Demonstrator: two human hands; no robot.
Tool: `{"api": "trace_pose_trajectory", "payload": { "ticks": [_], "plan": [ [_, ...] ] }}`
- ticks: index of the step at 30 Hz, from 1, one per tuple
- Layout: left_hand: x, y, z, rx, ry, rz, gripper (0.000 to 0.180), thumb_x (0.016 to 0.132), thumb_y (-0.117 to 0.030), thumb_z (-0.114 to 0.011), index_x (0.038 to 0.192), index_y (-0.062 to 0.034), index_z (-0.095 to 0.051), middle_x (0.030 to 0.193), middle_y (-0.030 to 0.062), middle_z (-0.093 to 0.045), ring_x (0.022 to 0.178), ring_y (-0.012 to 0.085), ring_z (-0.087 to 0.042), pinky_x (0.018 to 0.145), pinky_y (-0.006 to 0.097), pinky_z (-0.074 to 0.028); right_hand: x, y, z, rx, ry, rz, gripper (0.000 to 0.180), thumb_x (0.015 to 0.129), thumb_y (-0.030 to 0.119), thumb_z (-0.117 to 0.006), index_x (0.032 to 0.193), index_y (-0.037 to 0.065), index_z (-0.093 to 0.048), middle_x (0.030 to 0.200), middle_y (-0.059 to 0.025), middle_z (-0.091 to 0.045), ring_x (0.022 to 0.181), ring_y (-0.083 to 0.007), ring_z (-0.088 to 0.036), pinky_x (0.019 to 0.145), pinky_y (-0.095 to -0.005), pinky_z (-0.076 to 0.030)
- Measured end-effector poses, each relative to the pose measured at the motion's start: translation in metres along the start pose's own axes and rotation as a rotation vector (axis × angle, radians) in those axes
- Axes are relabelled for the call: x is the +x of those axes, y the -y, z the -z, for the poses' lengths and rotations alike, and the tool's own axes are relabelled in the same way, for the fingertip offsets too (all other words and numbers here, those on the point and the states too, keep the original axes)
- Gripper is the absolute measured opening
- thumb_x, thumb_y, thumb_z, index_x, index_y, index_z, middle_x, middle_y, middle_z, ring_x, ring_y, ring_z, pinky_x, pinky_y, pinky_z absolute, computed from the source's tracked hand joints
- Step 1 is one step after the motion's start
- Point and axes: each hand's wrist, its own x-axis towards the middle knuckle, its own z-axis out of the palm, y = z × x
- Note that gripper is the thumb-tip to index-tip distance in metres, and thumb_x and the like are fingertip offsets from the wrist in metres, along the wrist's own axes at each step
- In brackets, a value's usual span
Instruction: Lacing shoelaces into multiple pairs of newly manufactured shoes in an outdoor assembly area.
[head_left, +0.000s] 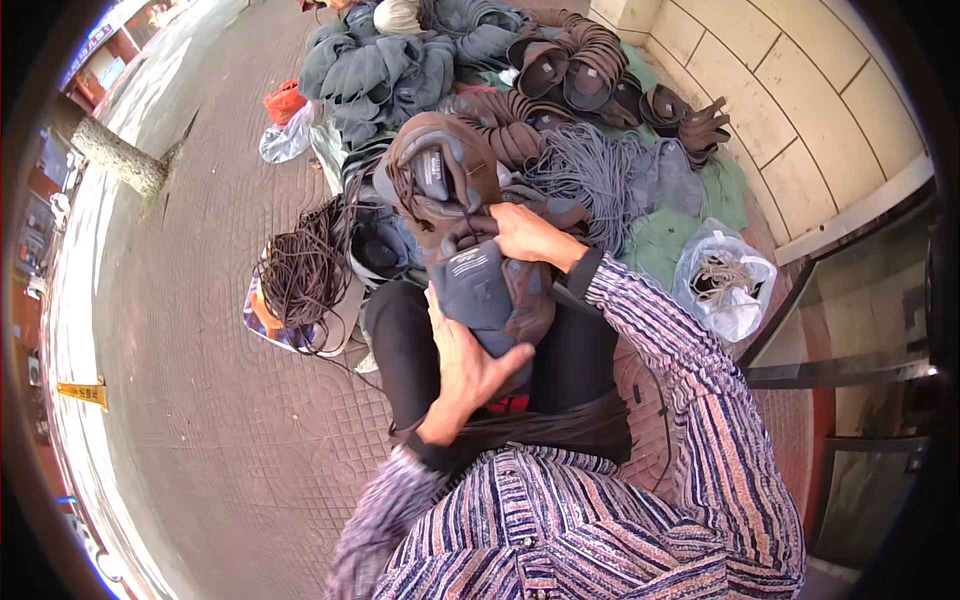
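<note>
A brown and dark grey-blue shoe upper (482, 295) lies over my lap, its padded tongue facing up. My left hand (462, 362) holds its near left side, with fingers stretched along the edge and the thumb across the lower end. At its far right, my right hand (535, 238) is closed on the padded brown part; its fingertips are partly hidden, and I cannot tell whether a lace is between them. Just beyond lies a second shoe upper (470, 150), brown with a grey tongue and dark laces hanging over it.
Dark laces (305, 265) lie bundled in a bag at left; grey laces (590, 175) spread at right. Stacked brown uppers (585, 60) and grey-blue uppers (375, 75) lie farther off. A clear bag (745, 310) sits near the tiled wall (790, 80) and glass door (850, 310).
</note>
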Motion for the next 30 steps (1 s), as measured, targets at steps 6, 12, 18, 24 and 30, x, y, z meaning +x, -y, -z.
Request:
{"api": "trace_pose_trajectory", "payload": {
  "ticks": [6,12,18,24,30],
  "plan": [
    [-0.008,0.024,-0.050,-0.152,-0.131,0.040,0.125,0.052,-0.025,-0.090,0.140,0.0102,-0.009,0.138,0.0275,-0.029,0.129,0.0396,-0.032,0.110,0.039,-0.027,-0.024,-0.008,0.000,-0.196,-0.082,0.085,0.036,0.073,0.000,-0.053,0.107,-0.010,-0.051,0.100,-0.0320,-0.060,0.099,-0.0464,-0.056,0.081,-0.0512,-0.046],
    [-0.027,-0.010,-0.052,-0.073,-0.130,0.012,0.117,0.056,-0.011,-0.086,0.141,0.0072,-0.009,0.146,0.0275,-0.019,0.137,0.0400,-0.021,0.114,0.041,-0.019,-0.035,-0.040,0.007,-0.285,0.182,0.072,0.042,0.077,0.010,-0.059,0.113,-0.005,-0.044,0.092,-0.0274,-0.063,0.092,-0.0414,-0.062,0.072,-0.0480,-0.049],
    [-0.011,0.000,0.006,-0.598,0.227,0.332,0.080,0.072,0.000,-0.069,0.140,0.0013,-0.027,0.132,0.0188,-0.046,0.120,0.0290,-0.048,0.100,0.037,-0.041,-0.042,-0.036,0.009,-0.216,0.080,0.026,0.041,0.078,0.023,-0.064,0.108,-0.004,-0.056,0.104,-0.0240,-0.062,0.101,-0.0383,-0.058,0.085,-0.0436,-0.047],
    [0.068,0.047,0.048,-0.483,0.530,0.098,0.034,0.091,-0.013,-0.057,0.123,-0.0046,-0.050,0.088,0.0100,-0.058,0.067,0.0127,-0.059,0.056,0.025,-0.049,-0.072,0.041,-0.007,-0.181,-0.147,0.538,0.046,0.074,0.026,-0.071,0.111,0.001,-0.058,0.107,-0.0179,-0.057,0.099,-0.0344,-0.053,0.089,-0.0415,-0.043],
    [0.075,0.039,0.051,-0.357,0.496,0.164,0.026,0.088,-0.010,-0.058,0.107,-0.0029,-0.041,0.065,0.0104,-0.060,0.055,0.0155,-0.061,0.050,0.030,-0.050,-0.061,0.024,-0.026,0.239,-0.119,0.364,0.045,0.069,0.027,-0.076,0.101,0.000,-0.060,0.094,-0.0183,-0.061,0.090,-0.0353,-0.060,0.081,-0.0406,-0.047]
  ]
}}
